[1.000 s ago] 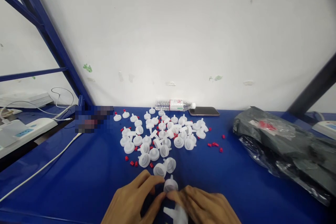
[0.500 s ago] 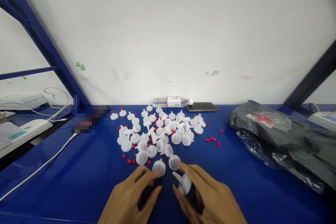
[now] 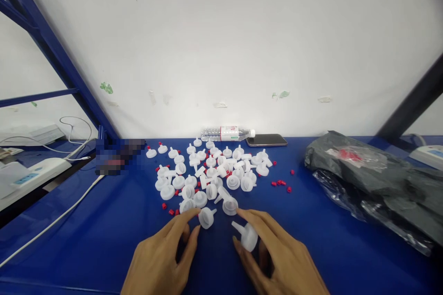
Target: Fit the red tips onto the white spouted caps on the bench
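Note:
At the near edge of a loose pile of white funnel-like plastic pieces (image 3: 211,173), my left hand (image 3: 173,246) has its thumb and index fingertips at the rim of one piece (image 3: 206,218), whose stem points right. My right hand (image 3: 273,249) is curled around another white piece (image 3: 249,237), its stem pointing up and left. Just beyond the right index fingertip lies a further white piece (image 3: 230,206), open side facing me. Small red caps (image 3: 289,189) are scattered among and beside the pile, and a few sit on stems at the back left.
A clear bottle (image 3: 228,133) lies by the wall with a dark phone (image 3: 266,140) beside it. Grey plastic bags (image 3: 367,175) cover the right side of the blue table (image 3: 311,249). On the left are a white cable (image 3: 69,214) and a power strip (image 3: 38,173).
My left hand has drawn slightly left, and its piece has turned so the stem points right. My right hand has shifted slightly right with its piece. The piece beyond it has moved slightly away from me.

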Demonstrator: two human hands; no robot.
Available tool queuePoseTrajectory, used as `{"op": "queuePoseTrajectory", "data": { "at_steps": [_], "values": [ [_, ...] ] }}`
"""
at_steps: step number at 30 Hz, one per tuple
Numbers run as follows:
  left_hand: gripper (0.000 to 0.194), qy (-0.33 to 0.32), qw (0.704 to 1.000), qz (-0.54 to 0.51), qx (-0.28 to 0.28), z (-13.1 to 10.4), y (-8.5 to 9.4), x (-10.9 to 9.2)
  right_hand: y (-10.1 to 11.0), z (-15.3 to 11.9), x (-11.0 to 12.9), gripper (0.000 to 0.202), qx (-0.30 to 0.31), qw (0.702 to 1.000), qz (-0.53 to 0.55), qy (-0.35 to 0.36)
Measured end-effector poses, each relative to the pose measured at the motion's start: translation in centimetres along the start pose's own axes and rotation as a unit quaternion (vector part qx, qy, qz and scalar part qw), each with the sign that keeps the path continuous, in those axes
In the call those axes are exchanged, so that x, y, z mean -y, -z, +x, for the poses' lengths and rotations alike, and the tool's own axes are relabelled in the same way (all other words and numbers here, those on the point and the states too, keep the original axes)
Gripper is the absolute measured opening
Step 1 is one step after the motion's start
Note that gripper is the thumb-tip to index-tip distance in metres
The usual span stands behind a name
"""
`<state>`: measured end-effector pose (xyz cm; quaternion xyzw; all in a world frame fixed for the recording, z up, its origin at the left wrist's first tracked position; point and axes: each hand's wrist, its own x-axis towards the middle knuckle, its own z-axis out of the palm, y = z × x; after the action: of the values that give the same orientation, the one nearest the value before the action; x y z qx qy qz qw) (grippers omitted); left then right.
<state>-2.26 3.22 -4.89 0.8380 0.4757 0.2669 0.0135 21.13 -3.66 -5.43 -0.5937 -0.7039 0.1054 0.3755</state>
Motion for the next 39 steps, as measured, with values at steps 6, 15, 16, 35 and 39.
{"op": "queuePoseTrajectory", "data": {
  "at_steps": [6, 15, 16, 35, 39],
  "values": [
    [0.031, -0.02, 0.997, 0.078, 0.01, 0.5, -0.4, 0.8, 0.1, 0.0, 0.0, 0.035, 0.004, 1.0, 0.005, 0.018],
    [0.027, -0.019, 0.999, 0.039, 0.011, 0.4, -0.4, 1.1, -0.1, -0.1, -0.3, 0.037, 0.014, 0.998, -0.03, 0.046],
    [0.027, -0.015, 0.999, 0.032, 0.006, 0.4, -0.4, 1.1, -0.1, -0.2, -0.4, 0.037, 0.012, 0.998, -0.039, 0.056],
    [0.028, 0.104, 0.993, 0.031, 0.053, 0.7, 1.4, 2.4, -0.4, -0.1, -0.3, 0.035, 0.017, 0.995, -0.066, 0.069],
    [0.023, 0.085, 0.994, -0.065, 0.016, 0.2, 2.4, 1.6, -0.5, -0.2, -0.2, 0.036, 0.014, 0.995, -0.072, 0.074]
  ]
}}
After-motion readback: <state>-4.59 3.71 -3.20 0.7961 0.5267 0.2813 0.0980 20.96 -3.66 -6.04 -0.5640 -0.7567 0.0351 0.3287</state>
